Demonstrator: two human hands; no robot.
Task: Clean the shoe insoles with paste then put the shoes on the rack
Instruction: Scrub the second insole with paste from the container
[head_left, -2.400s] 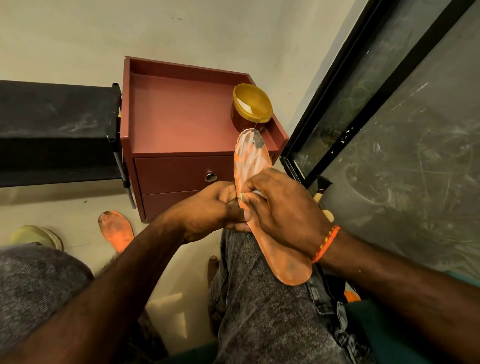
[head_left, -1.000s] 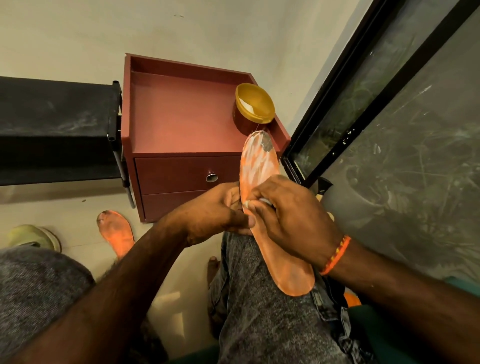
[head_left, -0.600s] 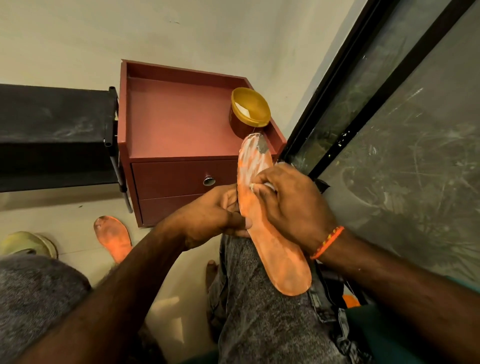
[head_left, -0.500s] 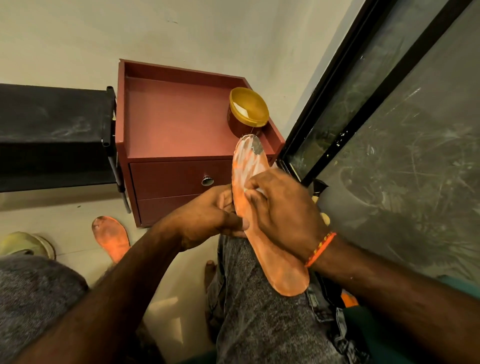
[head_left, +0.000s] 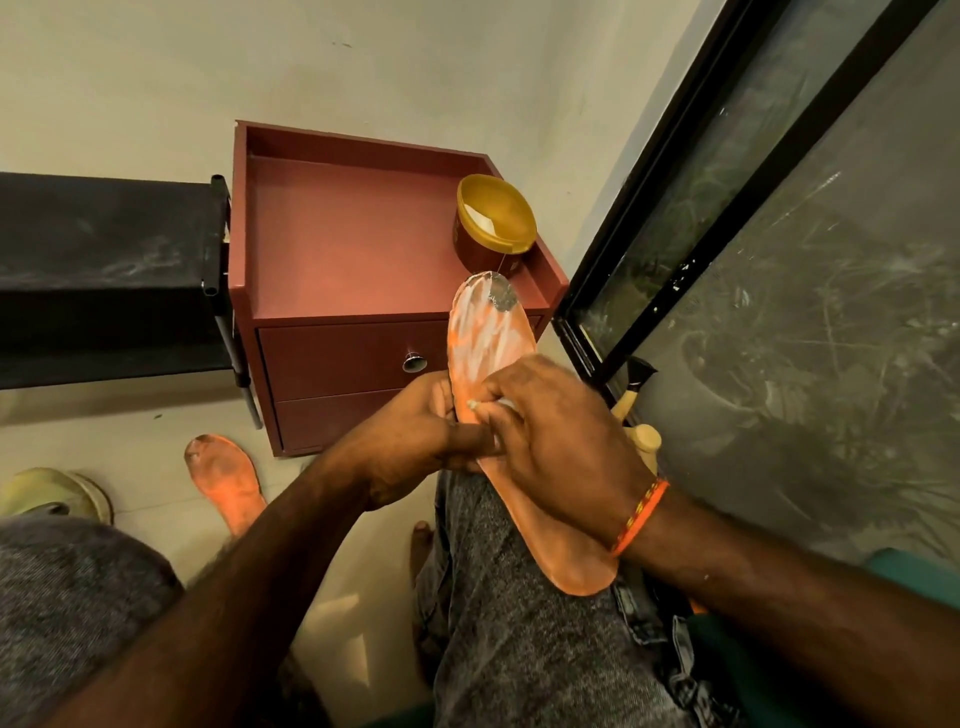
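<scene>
Your left hand (head_left: 410, 441) is gripping the edge of the insole (head_left: 498, 395) at center frame, thumb curled over its side. Your right hand (head_left: 561, 447) is on top of it, fingers curled round something small and white; can't tell what it is. The insole lies along your right thigh (head_left: 519, 649), toe end pointing up-frame, smeared with white paste up there. The second insole (head_left: 226, 480) is on the floor at lower left, next to a yellowish shoe (head_left: 52, 493). The paste tub (head_left: 493, 223) sits open on the red cabinet (head_left: 353, 249), just above the insole's tip. The black rack (head_left: 104, 270) is at the left edge, touching the cabinet.
</scene>
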